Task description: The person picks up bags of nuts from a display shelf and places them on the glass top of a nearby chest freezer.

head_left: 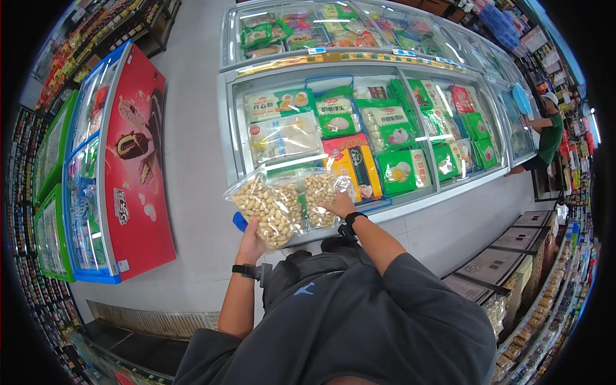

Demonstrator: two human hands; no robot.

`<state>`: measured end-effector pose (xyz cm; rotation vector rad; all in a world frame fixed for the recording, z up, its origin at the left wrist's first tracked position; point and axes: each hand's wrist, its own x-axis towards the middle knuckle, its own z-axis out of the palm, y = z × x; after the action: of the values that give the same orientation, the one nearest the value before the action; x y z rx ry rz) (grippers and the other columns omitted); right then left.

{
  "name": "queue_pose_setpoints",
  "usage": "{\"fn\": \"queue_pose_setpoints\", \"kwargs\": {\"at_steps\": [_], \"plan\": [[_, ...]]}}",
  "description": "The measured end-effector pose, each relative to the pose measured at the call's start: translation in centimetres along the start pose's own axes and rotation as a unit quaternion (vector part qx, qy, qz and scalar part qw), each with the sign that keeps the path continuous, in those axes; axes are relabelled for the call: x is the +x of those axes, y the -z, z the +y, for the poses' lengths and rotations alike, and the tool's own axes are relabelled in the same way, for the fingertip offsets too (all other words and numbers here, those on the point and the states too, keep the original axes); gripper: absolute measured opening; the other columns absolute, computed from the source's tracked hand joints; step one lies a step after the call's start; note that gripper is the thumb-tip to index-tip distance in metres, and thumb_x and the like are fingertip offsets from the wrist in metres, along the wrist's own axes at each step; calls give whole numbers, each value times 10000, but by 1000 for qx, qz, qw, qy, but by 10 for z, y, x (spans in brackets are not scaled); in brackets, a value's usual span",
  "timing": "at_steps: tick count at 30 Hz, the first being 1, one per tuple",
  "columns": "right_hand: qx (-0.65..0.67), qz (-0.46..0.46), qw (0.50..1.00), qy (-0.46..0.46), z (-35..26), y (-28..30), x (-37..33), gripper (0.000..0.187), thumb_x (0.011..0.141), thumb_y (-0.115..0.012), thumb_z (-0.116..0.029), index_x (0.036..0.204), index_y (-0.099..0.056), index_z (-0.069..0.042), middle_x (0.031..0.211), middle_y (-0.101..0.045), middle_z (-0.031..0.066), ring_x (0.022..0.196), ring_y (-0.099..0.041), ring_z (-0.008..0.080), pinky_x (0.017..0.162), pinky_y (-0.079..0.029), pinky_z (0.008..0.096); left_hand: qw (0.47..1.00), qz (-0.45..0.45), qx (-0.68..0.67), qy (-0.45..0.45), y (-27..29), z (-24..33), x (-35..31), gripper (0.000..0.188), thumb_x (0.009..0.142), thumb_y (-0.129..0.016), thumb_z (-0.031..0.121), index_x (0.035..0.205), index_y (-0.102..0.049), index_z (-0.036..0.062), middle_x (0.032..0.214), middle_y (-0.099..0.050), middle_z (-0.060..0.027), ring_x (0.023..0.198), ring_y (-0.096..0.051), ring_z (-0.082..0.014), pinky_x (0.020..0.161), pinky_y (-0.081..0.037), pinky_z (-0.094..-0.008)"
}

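Low in front of me, my left hand (252,240) grips the lower edge of a clear plastic bag of pale-shelled nuts (268,210). Beside it, a second clear bag of nuts (319,194) is in my right hand (342,204), with the fingers closed on its right side. The two bags are side by side above the near edge of a chest freezer (420,204); whether they touch its rim I cannot tell. Under its glass lie green frozen-food packages (401,170), a white package (285,136) and a yellow-and-red one (354,168).
Left across the aisle stands a red-sided freezer (135,160) with blue trim, beside green-framed freezers (48,224). Another glass-topped freezer (308,29) adjoins the near one at the back. A person in green (550,135) stands far right. Lidded bins (507,256) line the right.
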<state>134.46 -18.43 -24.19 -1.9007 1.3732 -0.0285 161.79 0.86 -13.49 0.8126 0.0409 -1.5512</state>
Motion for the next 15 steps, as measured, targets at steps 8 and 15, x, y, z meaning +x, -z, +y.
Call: {"fn": "queue_pose_setpoints", "kwargs": {"at_steps": [8,15], "plan": [[443,-220,869,-10,-34,92,-27,739,814,-688,-406,1355,-373,-12,1198,-566,153,1095,-547,205,871,-453,304,977,6,200,71,-61,-68,70,359,896,-597,209,1179,-538,-5,1061,-644,-87,893,-645,-163,756,-541,-290],[416,-149,897,-21,20,113,-19,947,678,-823,-124,1400,-228,25,1212,-550,143,1087,-549,191,913,-458,313,931,-15,319,180,-107,-130,128,297,903,-597,245,1101,-575,24,977,-640,-61,870,-627,-143,741,-501,-266]]}}
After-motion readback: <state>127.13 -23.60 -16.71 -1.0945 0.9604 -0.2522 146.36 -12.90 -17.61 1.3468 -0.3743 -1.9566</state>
